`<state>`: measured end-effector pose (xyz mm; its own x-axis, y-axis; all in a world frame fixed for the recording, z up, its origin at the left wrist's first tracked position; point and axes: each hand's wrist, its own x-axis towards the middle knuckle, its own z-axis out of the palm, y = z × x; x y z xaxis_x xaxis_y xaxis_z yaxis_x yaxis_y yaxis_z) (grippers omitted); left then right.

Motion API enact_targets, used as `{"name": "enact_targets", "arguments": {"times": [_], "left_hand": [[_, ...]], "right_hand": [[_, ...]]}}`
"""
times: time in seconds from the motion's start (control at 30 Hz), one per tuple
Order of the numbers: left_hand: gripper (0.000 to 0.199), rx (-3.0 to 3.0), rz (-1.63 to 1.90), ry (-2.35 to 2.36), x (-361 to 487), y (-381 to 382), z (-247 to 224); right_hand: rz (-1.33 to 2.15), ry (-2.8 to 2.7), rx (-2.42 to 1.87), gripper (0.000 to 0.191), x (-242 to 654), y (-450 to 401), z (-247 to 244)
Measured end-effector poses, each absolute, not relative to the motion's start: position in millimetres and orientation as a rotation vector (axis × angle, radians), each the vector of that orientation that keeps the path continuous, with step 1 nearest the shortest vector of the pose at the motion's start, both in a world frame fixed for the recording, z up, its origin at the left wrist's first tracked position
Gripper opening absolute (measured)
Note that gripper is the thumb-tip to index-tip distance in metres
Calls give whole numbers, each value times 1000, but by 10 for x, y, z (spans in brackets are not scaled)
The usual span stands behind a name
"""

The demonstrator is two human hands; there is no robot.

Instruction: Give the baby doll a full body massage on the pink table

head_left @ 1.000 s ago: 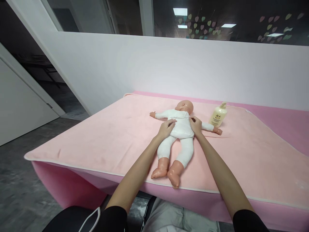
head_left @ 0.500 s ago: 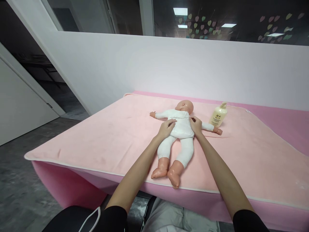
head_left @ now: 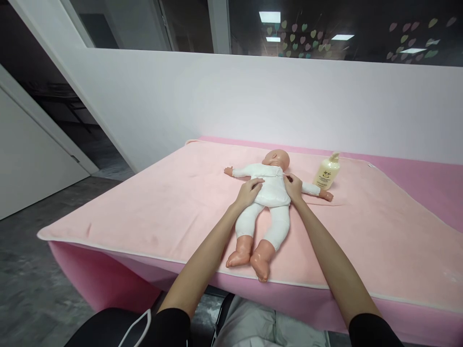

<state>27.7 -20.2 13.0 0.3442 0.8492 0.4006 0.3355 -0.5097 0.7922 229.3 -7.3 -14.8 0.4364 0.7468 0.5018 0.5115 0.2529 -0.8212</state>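
A baby doll [head_left: 272, 190] in a white outfit lies on its back on a pink blanket [head_left: 144, 207], head toward the wall, arms spread and bare feet near the front edge. My left hand [head_left: 249, 192] rests on the left side of its torso, fingers extended over the cloth. On the other side of the torso, my right hand [head_left: 293, 187] is closed, with thumb and fingers pinching the edge of the white outfit near the doll's armpit.
A pale yellow pump bottle [head_left: 327, 172] stands beyond the doll's arm on the right. Behind the table rises a white wall [head_left: 253, 96] with dark glass above. The blanket's front edge runs just past the doll's feet.
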Motion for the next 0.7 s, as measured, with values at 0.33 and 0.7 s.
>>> {"name": "enact_targets", "arguments": {"times": [0.33, 0.7], "left_hand": [[31, 2174, 1081, 1051, 259, -249, 194], [32, 2620, 955, 936, 327, -479, 316]], "right_hand": [[331, -1153, -1398, 25, 2365, -87, 69], [724, -1339, -1574, 9, 2775, -241, 476]]}}
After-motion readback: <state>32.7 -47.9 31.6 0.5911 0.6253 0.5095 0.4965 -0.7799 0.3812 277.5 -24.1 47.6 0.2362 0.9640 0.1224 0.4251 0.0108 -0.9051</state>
